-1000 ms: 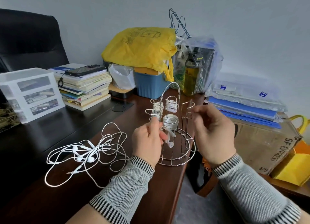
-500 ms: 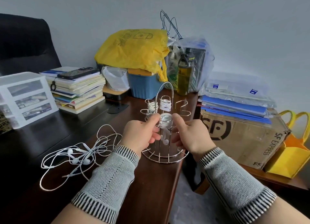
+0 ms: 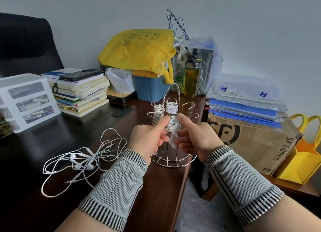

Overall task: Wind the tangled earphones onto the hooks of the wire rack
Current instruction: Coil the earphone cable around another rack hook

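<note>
Two forearms in grey knit sleeves with striped cuffs enter from the near edge. Left hand and right hand meet at the front hook of the chrome wire rack, which stands on the dark wooden desk near its right edge. Left thumb and forefinger pinch the plug end of the white cable beside the wound coil; the right thumb presses the coil's other side, remaining right fingers curled beneath, partly hidden. An earbud end dangles between the palms. Left of the hands, a loose tangle of white earphones lies on the desk, well apart from the rack. Behind the front coil, two further hooks carry wound cable; the hooks to the right are bare wire. Farther left: a translucent drawer unit, its contents blurred; a book stack with a phone on top. Farther back: a blue bin draped with a yellow bag, contents mostly covered; a clear plastic bag around dark items, hard to identify; an olive bottle in front. Right: blue folders upon a cardboard box printed "SF EXPRESS"; a yellow tote, cut off at the frame edge. A black chair stands far left.
</note>
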Tool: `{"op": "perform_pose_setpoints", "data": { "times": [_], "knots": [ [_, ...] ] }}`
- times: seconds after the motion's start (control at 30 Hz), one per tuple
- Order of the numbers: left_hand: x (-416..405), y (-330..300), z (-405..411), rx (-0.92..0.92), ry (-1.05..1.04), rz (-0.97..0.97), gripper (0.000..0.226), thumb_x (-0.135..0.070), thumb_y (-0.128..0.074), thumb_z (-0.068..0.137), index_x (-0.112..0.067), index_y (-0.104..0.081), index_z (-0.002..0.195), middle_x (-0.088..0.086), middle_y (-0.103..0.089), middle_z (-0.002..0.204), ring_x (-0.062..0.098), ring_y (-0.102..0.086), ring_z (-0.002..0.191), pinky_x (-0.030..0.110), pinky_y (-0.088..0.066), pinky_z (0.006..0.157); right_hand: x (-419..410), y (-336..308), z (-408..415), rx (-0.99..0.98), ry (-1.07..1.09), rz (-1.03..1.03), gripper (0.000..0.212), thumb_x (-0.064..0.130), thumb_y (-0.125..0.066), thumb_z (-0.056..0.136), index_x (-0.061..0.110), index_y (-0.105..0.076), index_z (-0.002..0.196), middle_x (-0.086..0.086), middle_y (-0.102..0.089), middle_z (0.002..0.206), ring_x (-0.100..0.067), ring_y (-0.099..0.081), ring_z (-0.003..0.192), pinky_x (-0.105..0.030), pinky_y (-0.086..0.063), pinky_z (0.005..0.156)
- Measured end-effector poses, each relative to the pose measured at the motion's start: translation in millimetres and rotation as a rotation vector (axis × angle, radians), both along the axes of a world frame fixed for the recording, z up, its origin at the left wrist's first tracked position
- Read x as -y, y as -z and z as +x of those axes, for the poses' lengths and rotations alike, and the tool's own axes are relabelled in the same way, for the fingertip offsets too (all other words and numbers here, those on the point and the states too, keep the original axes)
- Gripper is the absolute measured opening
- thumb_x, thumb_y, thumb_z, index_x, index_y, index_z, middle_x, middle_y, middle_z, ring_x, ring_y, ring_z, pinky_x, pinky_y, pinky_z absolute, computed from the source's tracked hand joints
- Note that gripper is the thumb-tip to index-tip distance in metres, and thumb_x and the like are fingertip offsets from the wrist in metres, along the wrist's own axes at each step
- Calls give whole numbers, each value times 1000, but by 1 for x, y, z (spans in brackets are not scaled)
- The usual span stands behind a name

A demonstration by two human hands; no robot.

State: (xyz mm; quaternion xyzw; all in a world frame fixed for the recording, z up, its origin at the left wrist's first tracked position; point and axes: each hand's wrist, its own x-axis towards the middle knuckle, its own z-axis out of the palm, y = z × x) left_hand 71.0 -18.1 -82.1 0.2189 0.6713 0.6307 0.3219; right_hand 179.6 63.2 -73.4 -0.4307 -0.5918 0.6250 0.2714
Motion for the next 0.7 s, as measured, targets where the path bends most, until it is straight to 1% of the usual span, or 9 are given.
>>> {"op": "perform_pose_setpoints", "data": {
  "times": [0.1, 0.23, 0.37, 0.47, 0.57, 0.63, 0.7],
  "knots": [
    [-1, 0, 3, 16, -5, 17, 49, -54, -73, 76, -4, -73, 81, 0, -66, 56, 8, -45, 48, 22, -36, 50, 1, -2, 2, 17, -42, -26, 65, 60, -62, 80, -5, -65, 80, -20, -69, 68, -19, -56, 45, -27, -46, 50],
    [-2, 1, 4, 43, -29, 53, 44, -48, -75, 76, -5, -71, 79, -1, -65, 57, 7, -44, 48, 21, -36, 49, 1, -6, 3, -39, -31, -28, 52, 49, -67, 83, -3, -62, 81, -13, -67, 59, -17, -55, 43, -26, -48, 49],
    [-3, 0, 6, 84, -33, 101, 33, -39, -77, 78, -8, -68, 75, 0, -63, 57, 7, -41, 46, 21, -32, 47, 2, -8, 4, -56, -9, -28, 47, 44, -70, 83, -2, -59, 81, -11, -64, 54, -17, -54, 42, -26, -49, 47],
    [-3, -2, 8, 120, -41, 123, 29, -34, -78, 79, -7, -68, 79, -1, -62, 54, 6, -41, 45, 19, -31, 45, 2, -9, 4, -58, -3, -16, 44, 42, -70, 83, -1, -59, 79, -12, -64, 54, -16, -54, 41, -26, -49, 46],
    [-4, -3, 9, 134, -47, 138, 26, -31, -78, 80, -9, -65, 74, -4, -59, 48, 6, -41, 46, 19, -31, 46, 1, -10, 2, -66, -7, -8, 42, 40, -70, 84, 0, -59, 78, -14, -64, 57, -17, -53, 41, -26, -48, 46],
    [-4, -4, 9, 129, -52, 141, 26, -30, -77, 80, -10, -63, 70, -5, -56, 44, 7, -42, 49, 19, -30, 46, 1, -10, 1, -61, -6, 22, 41, 39, -69, 85, 1, -59, 76, -14, -63, 56, -17, -52, 41, -26, -46, 47],
    [-4, -4, 9, 121, -54, 136, 27, -31, -77, 80, -11, -63, 68, -4, -57, 45, 8, -42, 48, 20, -29, 46, 0, -10, 1, -35, 5, 100, 43, 41, -68, 85, 1, -60, 71, -15, -63, 55, -20, -51, 43, -28, -44, 49]
  ]
}}
